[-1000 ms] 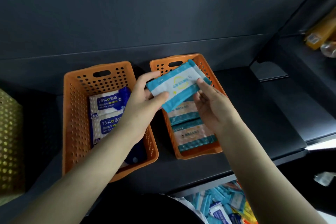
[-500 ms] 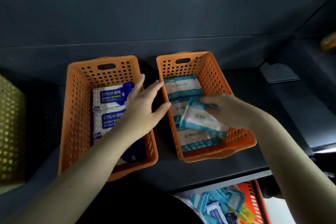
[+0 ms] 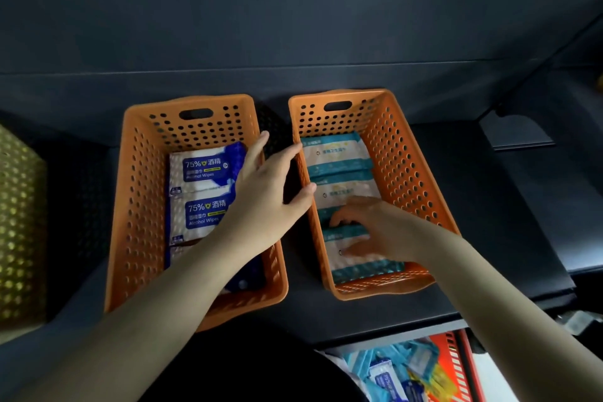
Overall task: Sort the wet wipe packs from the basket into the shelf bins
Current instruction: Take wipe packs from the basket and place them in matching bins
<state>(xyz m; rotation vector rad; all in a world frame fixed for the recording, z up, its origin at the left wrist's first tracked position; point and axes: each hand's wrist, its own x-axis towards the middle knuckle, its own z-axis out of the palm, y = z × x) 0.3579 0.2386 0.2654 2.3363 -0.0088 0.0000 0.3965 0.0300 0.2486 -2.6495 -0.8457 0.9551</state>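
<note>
Standing right next to this, I'd say the step in hand is seating a teal pack (image 3: 362, 266) at the near end of the right bin (image 3: 421, 173). To do it well, lay it flat and in line with the two teal packs further back, and brace the bin so it doesn't skate on the shelf (image 3: 505, 238).

The left hand (image 3: 264, 192) is spread wide and holds nothing, with its thumb and a fingertip against the right bin's left rim. The right hand (image 3: 375, 232) is down in that bin. Its fingers look loosely spread on the near pack, pressing rather than pinching, though it's a bit blurry.

The alcohol packs (image 3: 202, 170) are in the left bin (image 3: 137, 206). More packs wait in the red basket (image 3: 456, 362), near right and below.
</note>
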